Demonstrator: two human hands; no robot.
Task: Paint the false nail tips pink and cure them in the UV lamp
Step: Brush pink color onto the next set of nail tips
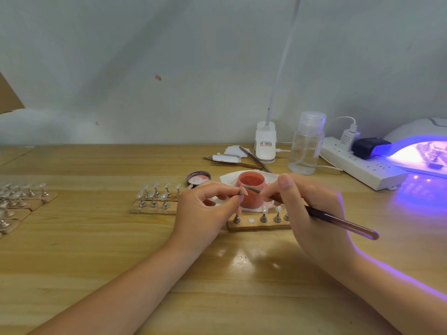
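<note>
one nail tip [243, 190] pinched by left fingertips [238, 195]

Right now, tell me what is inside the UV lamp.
The UV lamp is lit violet. Inside it lies a wooden strip of stands bearing nail tips. The picture's right edge cuts off the rest of the chamber, so their number and colour cannot be told.

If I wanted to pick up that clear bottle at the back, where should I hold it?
Wrap a hand round the bottle's straight middle, coming from the front left. It stands upright, and the power strip crowds its right side. The cap looks narrower and may come loose.
</note>
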